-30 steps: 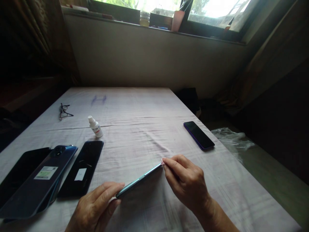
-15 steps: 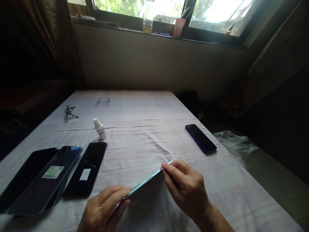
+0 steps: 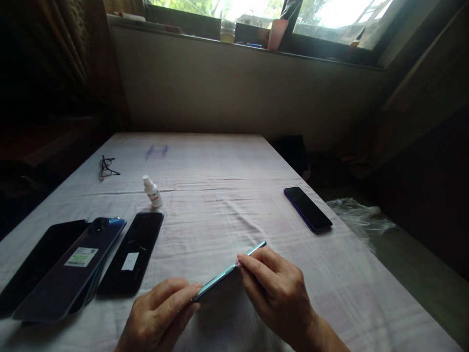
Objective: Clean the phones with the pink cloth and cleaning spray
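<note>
A slim phone [image 3: 223,275] with a shiny teal edge is held edge-up above the cloth. My left hand [image 3: 161,313] is closed on its near left end, thumb below and fingers on top. At the upper right part of the phone, my right hand [image 3: 274,288] is closed in a pinch against the long edge. A small pale pinkish bit, perhaps cloth or cotton, shows at those fingertips. The phone's faces can hardly be seen from here.
Several dark phones lie at the left, a labelled phone [image 3: 69,274] on the pile and another phone [image 3: 134,249] beside it. Behind them stand a white bottle [image 3: 153,192] and folded glasses [image 3: 107,168]. A purple-edged phone [image 3: 307,209] rests near the table's right edge.
My right fingertips have slid down and left along the phone's edge, baring more of its far end. My left hand keeps its hold. The view has shifted slightly.
</note>
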### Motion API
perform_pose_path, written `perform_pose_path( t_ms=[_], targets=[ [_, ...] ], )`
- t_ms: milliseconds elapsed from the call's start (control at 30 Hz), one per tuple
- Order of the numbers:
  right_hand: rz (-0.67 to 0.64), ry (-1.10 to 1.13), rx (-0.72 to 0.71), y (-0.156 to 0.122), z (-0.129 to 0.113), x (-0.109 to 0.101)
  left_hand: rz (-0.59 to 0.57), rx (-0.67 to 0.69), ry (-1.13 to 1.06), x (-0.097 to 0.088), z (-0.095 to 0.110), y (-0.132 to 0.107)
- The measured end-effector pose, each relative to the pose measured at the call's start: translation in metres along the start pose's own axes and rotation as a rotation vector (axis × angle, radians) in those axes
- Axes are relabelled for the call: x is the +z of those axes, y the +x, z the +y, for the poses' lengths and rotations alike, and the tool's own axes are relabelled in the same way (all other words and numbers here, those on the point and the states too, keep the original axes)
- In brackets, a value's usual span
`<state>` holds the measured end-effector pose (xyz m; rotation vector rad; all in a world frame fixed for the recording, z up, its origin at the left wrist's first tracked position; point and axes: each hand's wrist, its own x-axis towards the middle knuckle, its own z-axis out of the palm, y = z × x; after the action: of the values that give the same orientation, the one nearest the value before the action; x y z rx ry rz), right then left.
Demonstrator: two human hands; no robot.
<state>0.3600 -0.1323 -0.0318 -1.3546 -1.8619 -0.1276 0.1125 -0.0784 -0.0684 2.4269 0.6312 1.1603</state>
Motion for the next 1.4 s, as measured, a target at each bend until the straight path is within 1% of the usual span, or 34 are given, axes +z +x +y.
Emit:
perform_pose_path(
  t_ms=[200,400,533,700,867,1233,1400],
  targets=[
    [0.041,-0.064,0.055,0.002,0.008,-0.006,-0.003,0.004,-0.005,0.0,0.001,0.0],
    [-0.018,-0.004,0.025,0.002,-0.003,-0.001,-0.038,0.015,-0.014,0.001,-0.001,-0.004],
    [-0.033,0.019,-0.004,0.0,-0.01,0.004,-0.038,0.027,0.004,-0.001,-0.001,-0.002],
    [-0.037,0.027,-0.001,0.0,-0.007,0.002,-0.021,0.017,-0.006,-0.001,0.002,0.002],
    [-0.009,-0.008,0.018,0.002,-0.003,-0.001,0.003,0.012,0.001,0.0,0.003,0.002],
    [-0.041,-0.009,-0.071,0.002,-0.017,0.007,0.01,0.013,0.001,0.0,0.004,0.002],
    [-0.038,-0.03,-0.059,0.002,-0.007,0.001,-0.008,0.068,0.022,0.005,0.008,0.011]
  ],
)
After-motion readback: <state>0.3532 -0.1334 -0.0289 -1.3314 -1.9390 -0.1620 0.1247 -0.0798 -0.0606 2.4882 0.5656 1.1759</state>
